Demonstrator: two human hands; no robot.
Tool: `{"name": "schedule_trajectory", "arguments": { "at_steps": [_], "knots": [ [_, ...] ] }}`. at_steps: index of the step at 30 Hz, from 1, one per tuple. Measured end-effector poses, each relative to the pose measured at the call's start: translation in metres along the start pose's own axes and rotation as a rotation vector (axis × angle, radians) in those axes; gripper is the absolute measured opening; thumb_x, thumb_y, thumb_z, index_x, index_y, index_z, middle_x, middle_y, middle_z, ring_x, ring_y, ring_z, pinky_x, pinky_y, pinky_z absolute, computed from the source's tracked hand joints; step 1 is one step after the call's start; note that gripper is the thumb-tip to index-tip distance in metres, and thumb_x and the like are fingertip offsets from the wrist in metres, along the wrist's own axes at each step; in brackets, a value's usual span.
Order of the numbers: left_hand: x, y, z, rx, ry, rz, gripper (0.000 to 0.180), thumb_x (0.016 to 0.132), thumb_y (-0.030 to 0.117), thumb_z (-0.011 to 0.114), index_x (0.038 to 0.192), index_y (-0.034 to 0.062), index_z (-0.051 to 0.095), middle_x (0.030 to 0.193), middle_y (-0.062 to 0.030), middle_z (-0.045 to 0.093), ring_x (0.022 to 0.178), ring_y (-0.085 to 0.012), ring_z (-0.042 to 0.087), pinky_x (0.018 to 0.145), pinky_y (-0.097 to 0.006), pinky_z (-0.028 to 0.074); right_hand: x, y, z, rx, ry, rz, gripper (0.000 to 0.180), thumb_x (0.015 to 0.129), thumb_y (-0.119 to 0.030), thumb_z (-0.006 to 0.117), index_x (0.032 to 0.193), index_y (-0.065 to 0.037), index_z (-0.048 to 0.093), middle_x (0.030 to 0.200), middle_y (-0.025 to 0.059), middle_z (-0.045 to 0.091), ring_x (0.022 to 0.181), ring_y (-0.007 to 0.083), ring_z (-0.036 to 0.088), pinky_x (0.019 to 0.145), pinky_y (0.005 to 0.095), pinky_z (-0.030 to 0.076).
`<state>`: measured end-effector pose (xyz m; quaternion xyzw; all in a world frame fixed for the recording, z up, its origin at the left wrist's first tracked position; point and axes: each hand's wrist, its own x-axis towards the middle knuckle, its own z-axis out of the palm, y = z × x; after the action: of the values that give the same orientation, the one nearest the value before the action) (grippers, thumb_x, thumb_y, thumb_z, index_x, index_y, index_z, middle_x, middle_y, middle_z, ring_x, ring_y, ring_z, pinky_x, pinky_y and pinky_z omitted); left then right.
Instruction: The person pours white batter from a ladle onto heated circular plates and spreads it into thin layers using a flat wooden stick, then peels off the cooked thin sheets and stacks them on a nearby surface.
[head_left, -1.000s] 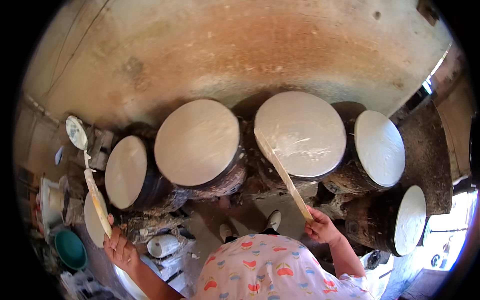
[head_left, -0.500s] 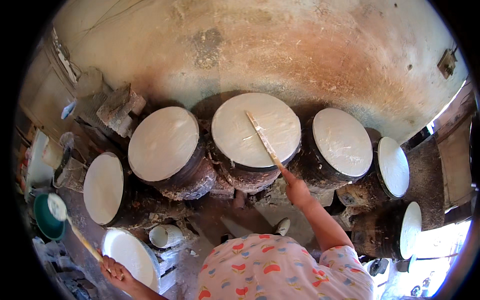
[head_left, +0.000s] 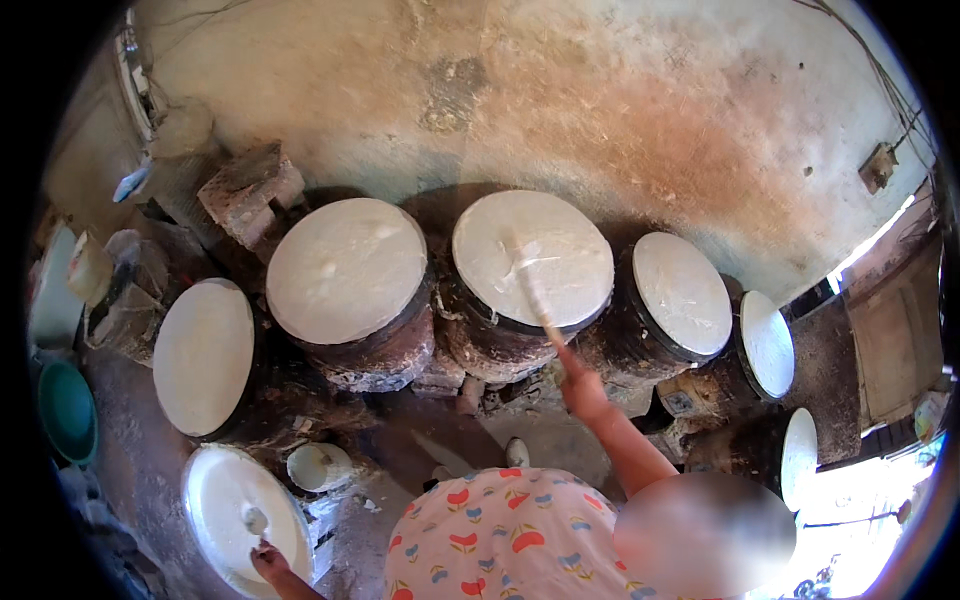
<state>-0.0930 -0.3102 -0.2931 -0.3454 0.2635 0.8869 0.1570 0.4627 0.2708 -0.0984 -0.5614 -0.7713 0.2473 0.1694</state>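
Judging remotely, I expect the flat stick [head_left: 531,287] over the white drum top [head_left: 575,250] to be light, stiff, best held at its near end, which the right hand [head_left: 585,397] grips, the left hand [head_left: 268,562] clasping a ladle [head_left: 256,520] over the basin [head_left: 187,492].

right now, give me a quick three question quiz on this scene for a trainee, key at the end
1. True or false: the right hand holds a stick that reaches over the third round white top from the left.
2. The round end of the ladle in the left hand is seen against: a) the wall; b) the wide white tub; c) the patterned shirt.
3. Fill in: the round basin at far left is ____ in colour.

Key: 1. True. 2. b. 3. Green.
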Motion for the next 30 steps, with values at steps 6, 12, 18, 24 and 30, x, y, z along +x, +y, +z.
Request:
{"name": "schedule_trajectory", "arguments": {
  "at_steps": [6, 12, 18, 24, 30],
  "knots": [
    [-0.010, -0.062, -0.041, 0.001, 0.034, -0.053, 0.033, 0.084, 0.008, 0.049, 0.108, -0.0136, 0.043, 0.087, -0.0195, 0.057, 0.064, -0.0186, 0.058, 0.049, -0.020, 0.054, -0.001, 0.009, -0.004, 0.232, 0.097, -0.133, 0.066, 0.077, 0.007, 0.048, 0.138, -0.017, 0.047, 0.110, 0.0176, 0.065, 0.080, 0.0228, 0.064, 0.072, 0.0328, 0.049],
    [-0.056, -0.100, -0.037, 0.066, 0.121, -0.084, 0.023, 0.090, 0.016, 0.046, 0.099, -0.0049, 0.044, 0.079, -0.0150, 0.057, 0.059, -0.0164, 0.056, 0.044, -0.020, 0.051, 0.015, -0.002, -0.003, 0.322, -0.027, -0.083, 0.062, 0.079, 0.009, 0.049, 0.137, -0.013, 0.048, 0.119, 0.0137, 0.062, 0.094, 0.0138, 0.062, 0.079, 0.0268, 0.048],
    [-0.085, -0.112, -0.065, 0.153, 0.045, -0.221, 0.019, 0.090, 0.016, 0.044, 0.094, -0.0018, 0.049, 0.077, -0.0126, 0.059, 0.062, -0.0163, 0.057, 0.044, -0.021, 0.048, 0.052, -0.056, 0.058, 0.228, -0.144, -0.347, 0.060, 0.081, 0.000, 0.053, 0.138, -0.018, 0.044, 0.105, 0.0212, 0.065, 0.088, 0.0306, 0.066, 0.073, 0.0361, 0.052],
    [-0.136, -0.128, -0.089, 0.187, 0.091, -0.141, 0.021, 0.091, 0.018, 0.043, 0.091, -0.0011, 0.051, 0.079, -0.0132, 0.061, 0.062, -0.0163, 0.058, 0.044, -0.021, 0.049, 0.066, -0.078, 0.092, -0.406, -0.177, -0.339, 0.076, 0.085, -0.002, 0.051, 0.149, -0.023, 0.016, 0.102, 0.0213, 0.058, 0.079, 0.0397, 0.064, 0.066, 0.0480, 0.053],
    [-0.164, -0.125, -0.140, 0.087, 0.074, -0.192, 0.013, 0.084, 0.012, 0.044, 0.086, 0.0011, 0.052, 0.076, -0.0115, 0.059, 0.059, -0.0161, 0.056, 0.045, -0.020, 0.049, 0.054, -0.066, 0.099, -0.666, -0.194, -0.313, 0.073, 0.085, -0.004, 0.052, 0.148, -0.022, 0.020, 0.104, 0.0189, 0.050, 0.076, 0.0351, 0.065, 0.061, 0.0469, 0.053]
  ]
}}
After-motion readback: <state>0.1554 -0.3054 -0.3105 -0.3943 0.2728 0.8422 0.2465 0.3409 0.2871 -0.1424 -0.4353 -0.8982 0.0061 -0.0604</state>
